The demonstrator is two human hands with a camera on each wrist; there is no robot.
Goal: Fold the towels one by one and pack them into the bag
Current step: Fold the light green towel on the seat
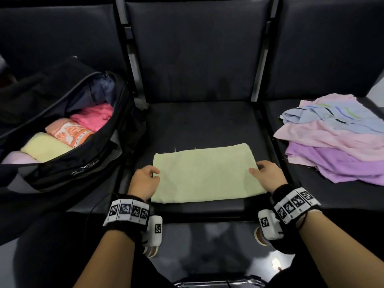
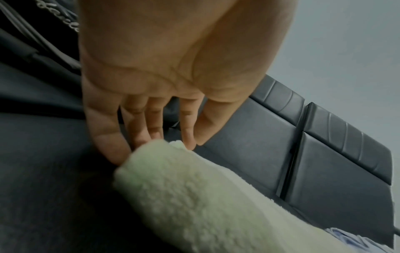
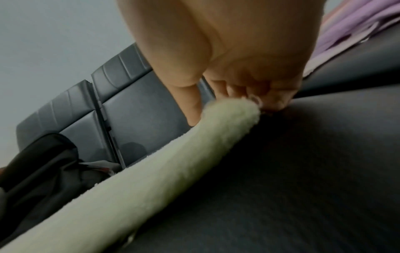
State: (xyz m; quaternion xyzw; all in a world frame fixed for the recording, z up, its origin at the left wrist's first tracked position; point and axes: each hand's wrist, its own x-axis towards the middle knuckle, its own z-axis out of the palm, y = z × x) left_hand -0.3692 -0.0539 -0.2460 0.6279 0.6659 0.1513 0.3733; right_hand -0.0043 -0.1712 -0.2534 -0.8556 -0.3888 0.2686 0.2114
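Towel (image 1: 207,173) edge between fingertips (image 2: 112,154)

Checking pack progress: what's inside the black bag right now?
Inside the black bag: a pale yellow towel, an orange patterned towel, a pink towel, plus dark blue fabric behind. Anything beneath them is covered.

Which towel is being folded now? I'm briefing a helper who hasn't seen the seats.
On the middle seat, between the black bag and the heap of pink and purple cloths, lies the pale green towel. It alone is flat, with a hand at each end.
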